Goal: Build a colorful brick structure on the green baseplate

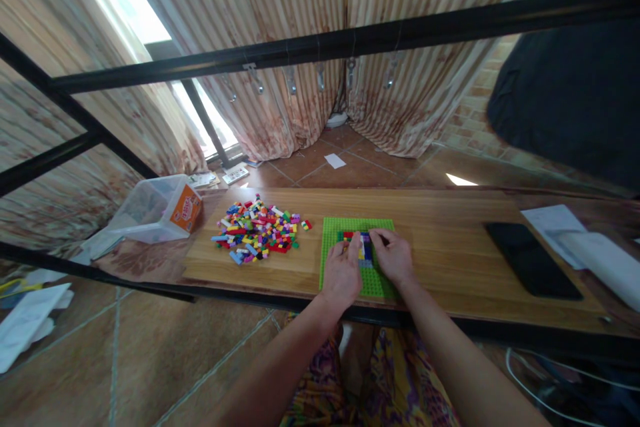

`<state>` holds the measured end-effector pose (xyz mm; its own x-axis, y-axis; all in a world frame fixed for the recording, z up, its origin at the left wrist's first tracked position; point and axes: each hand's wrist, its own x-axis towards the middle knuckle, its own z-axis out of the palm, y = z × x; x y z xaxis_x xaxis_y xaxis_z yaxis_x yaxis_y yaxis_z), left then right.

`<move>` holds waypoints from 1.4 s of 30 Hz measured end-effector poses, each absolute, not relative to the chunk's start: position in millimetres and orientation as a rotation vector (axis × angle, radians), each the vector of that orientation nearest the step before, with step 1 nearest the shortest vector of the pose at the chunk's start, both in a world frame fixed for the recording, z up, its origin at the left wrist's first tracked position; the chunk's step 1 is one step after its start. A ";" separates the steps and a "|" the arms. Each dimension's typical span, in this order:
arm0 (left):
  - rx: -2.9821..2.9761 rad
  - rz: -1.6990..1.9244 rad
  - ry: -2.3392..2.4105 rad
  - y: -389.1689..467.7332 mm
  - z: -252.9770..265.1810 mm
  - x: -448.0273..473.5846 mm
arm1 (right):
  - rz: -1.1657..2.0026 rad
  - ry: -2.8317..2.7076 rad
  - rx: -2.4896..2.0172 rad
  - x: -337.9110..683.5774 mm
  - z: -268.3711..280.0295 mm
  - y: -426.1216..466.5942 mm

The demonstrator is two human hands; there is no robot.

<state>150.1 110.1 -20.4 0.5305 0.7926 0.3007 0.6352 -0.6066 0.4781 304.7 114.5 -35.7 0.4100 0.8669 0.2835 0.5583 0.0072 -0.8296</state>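
Note:
A green studded baseplate (329,230) lies on the wooden board in front of me. On it sits a small block of toy bricks (367,251) in red, white, yellow, blue and purple, partly hidden by my fingers. My left hand (343,273) rests over the left side of these bricks, its index finger stretched out across them. At their upper right corner, my right hand (394,257) has thumb and forefinger pinched together. Whatever lies between those fingertips is too small and covered to make out.
A heap of mixed loose bricks (260,230) lies to the left on the wooden board (445,247). Beyond it stands a clear plastic box (150,207) with an orange label. A black tablet-like slab (533,260) is at the right. A dark metal bar (320,47) crosses ahead.

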 end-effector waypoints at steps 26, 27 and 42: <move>2.078 1.133 1.537 112.7 -21.4 47.2 | 0.409 -1.276 -1.680 309.3 -46.9 115.7; 2.065 1.145 1.574 112.2 -22.8 36.9 | 0.408 -1.273 -1.690 309.7 -47.3 115.6; 1.993 1.129 1.901 115.3 -25.7 -18.5 | 0.362 -1.297 -1.730 313.4 -50.7 115.0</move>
<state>-18.5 115.3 -25.7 -0.0959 0.9117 0.3995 0.7872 -0.1761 0.5910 313.4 115.0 -50.7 0.4034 0.8727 0.2750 0.6045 -0.0286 -0.7961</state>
